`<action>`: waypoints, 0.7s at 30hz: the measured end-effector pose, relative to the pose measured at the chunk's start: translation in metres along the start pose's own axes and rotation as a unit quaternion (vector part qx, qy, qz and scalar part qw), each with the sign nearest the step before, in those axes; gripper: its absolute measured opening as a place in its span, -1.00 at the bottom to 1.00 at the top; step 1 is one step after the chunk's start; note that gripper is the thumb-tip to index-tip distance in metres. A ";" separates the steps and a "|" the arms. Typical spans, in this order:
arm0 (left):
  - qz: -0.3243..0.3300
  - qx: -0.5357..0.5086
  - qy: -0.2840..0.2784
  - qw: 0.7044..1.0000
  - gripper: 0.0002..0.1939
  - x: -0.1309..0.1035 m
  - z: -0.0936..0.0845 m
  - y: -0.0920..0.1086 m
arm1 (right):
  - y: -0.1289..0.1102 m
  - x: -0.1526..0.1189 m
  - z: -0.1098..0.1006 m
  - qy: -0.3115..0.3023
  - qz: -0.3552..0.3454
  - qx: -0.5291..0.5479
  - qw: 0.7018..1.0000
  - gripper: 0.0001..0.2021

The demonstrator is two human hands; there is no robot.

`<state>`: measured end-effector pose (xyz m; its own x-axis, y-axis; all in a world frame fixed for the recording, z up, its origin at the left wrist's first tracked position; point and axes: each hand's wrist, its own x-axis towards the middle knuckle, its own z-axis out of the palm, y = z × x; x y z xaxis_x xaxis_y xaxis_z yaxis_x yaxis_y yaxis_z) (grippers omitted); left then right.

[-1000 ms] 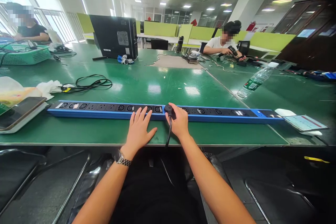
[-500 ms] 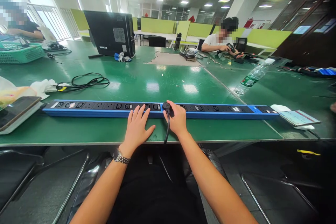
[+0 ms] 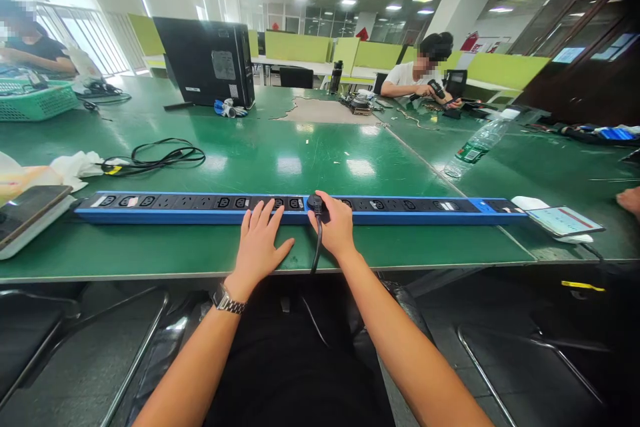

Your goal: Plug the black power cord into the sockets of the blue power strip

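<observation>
A long blue power strip [image 3: 425, 219] with black sockets lies across the near side of the green table. My right hand [image 3: 336, 223] grips a black power plug [image 3: 315, 203] at the middle of the strip; whether its pins are in a socket is hidden. From the plug a black cord [image 3: 317, 247] hangs down to the table's front edge. My left hand [image 3: 260, 237] rests with spread fingers on the strip just left of the plug, holding nothing. A metal watch sits on that wrist.
A phone [image 3: 33, 217] and a coiled black cable [image 3: 167, 152] are at left, a black computer case [image 3: 205, 63] behind. To the right are a tilted plastic bottle [image 3: 480, 143] and a tablet-like screen [image 3: 565, 220]. A person [image 3: 413, 77] works across the table; another sits far left.
The view has shifted slightly, so everything sits a little further left. Both hands keep their places on the strip and plug. More of another person's hand shows at the right edge.
</observation>
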<state>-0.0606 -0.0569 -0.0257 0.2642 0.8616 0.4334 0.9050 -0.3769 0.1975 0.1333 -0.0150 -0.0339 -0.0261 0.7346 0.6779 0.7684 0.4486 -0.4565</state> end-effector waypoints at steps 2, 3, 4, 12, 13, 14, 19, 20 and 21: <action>0.000 0.003 0.000 1.000 -0.33 0.000 0.000 0.000 | 0.000 0.000 0.000 0.002 0.000 0.001 1.000 -0.63; 0.000 0.005 0.000 1.000 -0.33 0.000 0.000 0.000 | 0.000 0.000 0.000 0.004 0.001 0.002 1.000 -0.63; 0.000 0.006 0.000 1.000 -0.33 0.000 -0.001 0.000 | 0.000 0.000 0.000 0.006 0.001 0.004 1.000 -0.63; 0.003 0.002 0.004 1.000 -0.34 0.000 -0.001 -0.001 | 0.000 0.000 0.001 0.004 0.000 0.006 1.000 -0.63; 0.003 0.002 0.005 1.000 -0.34 0.000 0.000 -0.001 | 0.000 0.000 0.000 0.004 0.000 0.006 1.000 -0.63; 0.004 0.002 0.005 1.000 -0.34 -0.001 0.000 -0.001 | 0.000 0.000 0.000 0.003 0.000 0.006 1.000 -0.63; 0.003 -0.003 0.005 1.000 -0.34 0.000 -0.001 -0.001 | -0.001 0.000 0.000 -0.003 0.006 0.009 1.000 -0.62; 0.002 -0.003 0.004 1.000 -0.34 0.000 -0.001 -0.001 | -0.001 0.000 0.000 -0.002 0.007 0.010 1.000 -0.62; 0.002 -0.003 0.004 1.000 -0.33 0.000 -0.001 -0.001 | -0.001 0.000 0.000 -0.001 0.006 0.012 1.000 -0.62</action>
<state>-0.0616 -0.0571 -0.0248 0.2653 0.8577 0.4405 0.9018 -0.3823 0.2013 0.1326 -0.0157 -0.0333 -0.0180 0.7418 0.6704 0.7529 0.4512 -0.4791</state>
